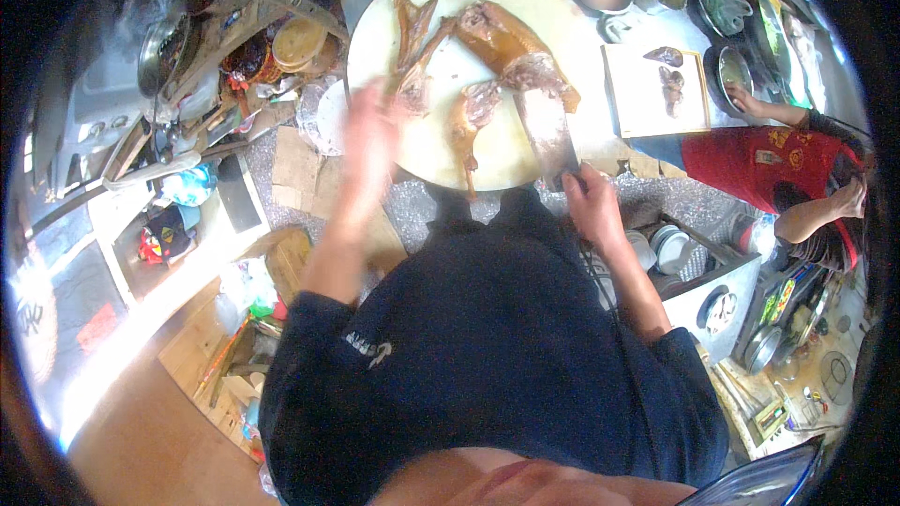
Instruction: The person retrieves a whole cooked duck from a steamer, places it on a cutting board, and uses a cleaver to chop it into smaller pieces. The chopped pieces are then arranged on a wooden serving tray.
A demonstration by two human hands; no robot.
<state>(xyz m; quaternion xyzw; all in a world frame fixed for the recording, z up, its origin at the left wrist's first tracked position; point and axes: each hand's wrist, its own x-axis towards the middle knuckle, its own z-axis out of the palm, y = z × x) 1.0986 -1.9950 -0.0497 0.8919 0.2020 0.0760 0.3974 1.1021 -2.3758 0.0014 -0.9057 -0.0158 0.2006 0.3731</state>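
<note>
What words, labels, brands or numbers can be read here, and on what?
Dark top: small pale chest lettering, not copied out here.
Co-worker's red garment: yellow print and a pale patch, too small to read.
Cleaver: glare on the blade, no text readable.
Round board: no text seen.

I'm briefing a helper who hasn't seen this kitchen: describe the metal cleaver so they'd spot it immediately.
Start at the big, round, cream-coloured chopping board. At its near right side is the person's bare right hand, with the broad, rectangular metal cleaver reaching from it over the board. Flat and shiny, it stands out from the irregular brown meat pieces beside it.
</note>
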